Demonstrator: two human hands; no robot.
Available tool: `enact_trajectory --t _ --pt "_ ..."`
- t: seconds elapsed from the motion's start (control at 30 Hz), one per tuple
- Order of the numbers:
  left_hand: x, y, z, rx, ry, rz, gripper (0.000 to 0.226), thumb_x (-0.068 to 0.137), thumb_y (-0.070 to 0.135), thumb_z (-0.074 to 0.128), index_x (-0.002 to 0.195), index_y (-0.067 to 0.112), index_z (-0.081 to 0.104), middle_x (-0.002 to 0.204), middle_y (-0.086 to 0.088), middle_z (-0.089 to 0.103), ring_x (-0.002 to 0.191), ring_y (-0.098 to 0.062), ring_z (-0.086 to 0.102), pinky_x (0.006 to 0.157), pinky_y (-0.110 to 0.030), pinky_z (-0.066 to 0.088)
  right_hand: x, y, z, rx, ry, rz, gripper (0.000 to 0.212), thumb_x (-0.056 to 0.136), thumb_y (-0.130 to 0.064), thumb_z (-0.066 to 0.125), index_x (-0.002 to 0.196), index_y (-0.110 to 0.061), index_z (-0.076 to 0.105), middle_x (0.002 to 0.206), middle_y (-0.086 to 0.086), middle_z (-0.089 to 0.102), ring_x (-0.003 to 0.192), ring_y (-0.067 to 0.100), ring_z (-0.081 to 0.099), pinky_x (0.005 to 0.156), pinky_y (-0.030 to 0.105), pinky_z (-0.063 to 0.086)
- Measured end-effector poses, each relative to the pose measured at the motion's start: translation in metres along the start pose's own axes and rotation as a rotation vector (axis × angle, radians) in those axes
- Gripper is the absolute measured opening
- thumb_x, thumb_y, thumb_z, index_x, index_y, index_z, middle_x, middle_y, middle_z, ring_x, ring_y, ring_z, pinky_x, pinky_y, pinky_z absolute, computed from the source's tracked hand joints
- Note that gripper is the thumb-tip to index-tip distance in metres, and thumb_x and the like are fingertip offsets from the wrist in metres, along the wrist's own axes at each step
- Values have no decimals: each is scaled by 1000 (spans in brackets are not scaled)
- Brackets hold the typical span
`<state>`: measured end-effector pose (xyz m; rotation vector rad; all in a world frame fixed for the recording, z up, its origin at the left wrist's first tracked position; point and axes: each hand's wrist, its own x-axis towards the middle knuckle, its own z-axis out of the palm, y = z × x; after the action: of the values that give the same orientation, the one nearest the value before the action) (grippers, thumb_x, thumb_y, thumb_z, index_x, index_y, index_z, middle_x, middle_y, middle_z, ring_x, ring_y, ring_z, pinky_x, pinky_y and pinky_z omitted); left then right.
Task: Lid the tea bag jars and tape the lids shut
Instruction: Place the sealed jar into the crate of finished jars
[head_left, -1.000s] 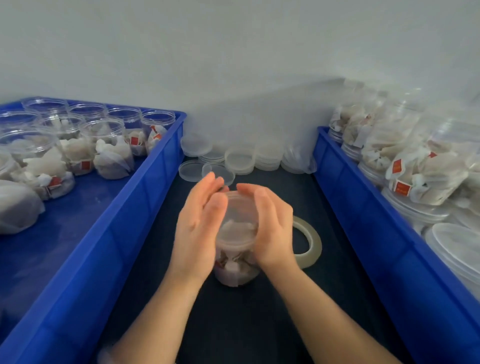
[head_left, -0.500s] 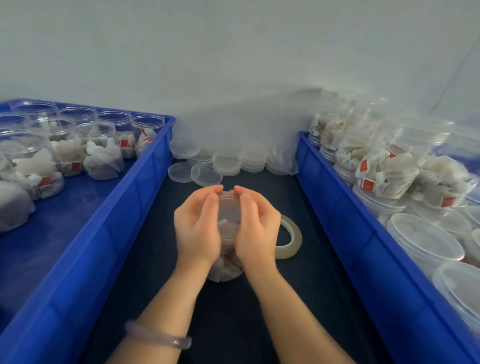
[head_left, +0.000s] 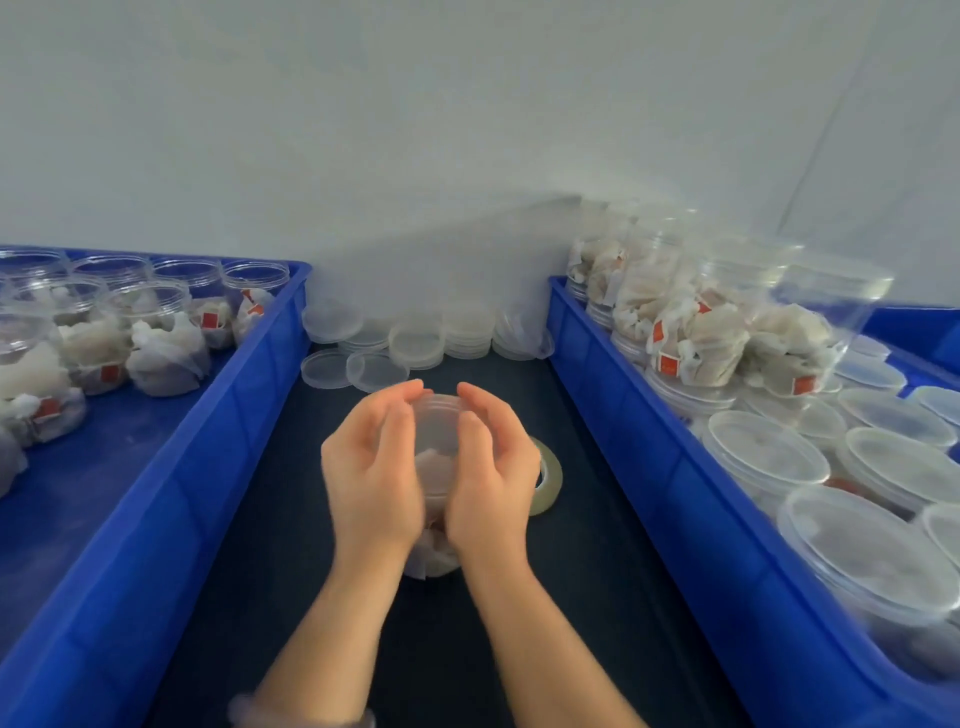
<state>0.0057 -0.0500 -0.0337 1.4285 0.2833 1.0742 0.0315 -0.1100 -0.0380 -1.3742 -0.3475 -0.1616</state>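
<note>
A clear jar of tea bags stands on the dark table between the two crates, with a clear lid on its mouth. My left hand curls round the jar's left side and my right hand curls round its right side, fingertips at the lid's rim. Both hands hide most of the jar's wall. A roll of clear tape lies flat just right of my right hand.
Left, a blue crate holds open jars of tea bags. Right, another blue crate holds lidded jars, some stacked. Loose clear lids sit in stacks at the table's back, against the white wall.
The view has shifted, so the crates sit differently in the frame. My fingertips, which met over the lid half a second ago, have parted; both hands still cup the jar.
</note>
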Motion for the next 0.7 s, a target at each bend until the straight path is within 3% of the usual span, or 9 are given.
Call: enact_trajectory --t 0.13,0.3,0.53,0.6,0.7 --pt "-5 54 31 -202 -75 138 26 83 12 46 95 14 69 89 11 73 85 -5 68 73 -16 51 9 -53 -27 63 126 -250 45 76 -37 49 106 -10 69 92 -8 72 89 4 66 78 22 52" --pt "-23 99 86 -388 -228 132 30 81 15 45 98 11 69 88 7 74 87 -8 69 73 -19 50 22 -110 -81 71 211 -399 29 79 -20 49 99 -12 68 72 -12 69 73 2 64 70 19 48" --pt "-46 122 147 -493 -388 3 33 77 18 48 101 12 69 92 0 73 88 -15 70 78 -32 56 38 -142 -144 -69 335 -412 30 77 -20 48 97 -15 70 74 -5 71 74 8 66 71 27 51" --pt "-48 133 166 -530 -443 7 31 74 14 48 98 14 69 91 2 73 87 -14 70 77 -31 57 46 -153 -161 -84 388 -463 31 76 -15 46 97 -14 69 73 -5 70 72 8 66 67 24 51" --pt "-45 151 213 -655 -552 15 31 72 7 49 95 14 68 93 2 72 90 -12 68 78 -25 52 72 -181 -192 -164 499 -608 35 75 -13 44 98 -13 70 82 -5 72 86 15 70 75 30 52"
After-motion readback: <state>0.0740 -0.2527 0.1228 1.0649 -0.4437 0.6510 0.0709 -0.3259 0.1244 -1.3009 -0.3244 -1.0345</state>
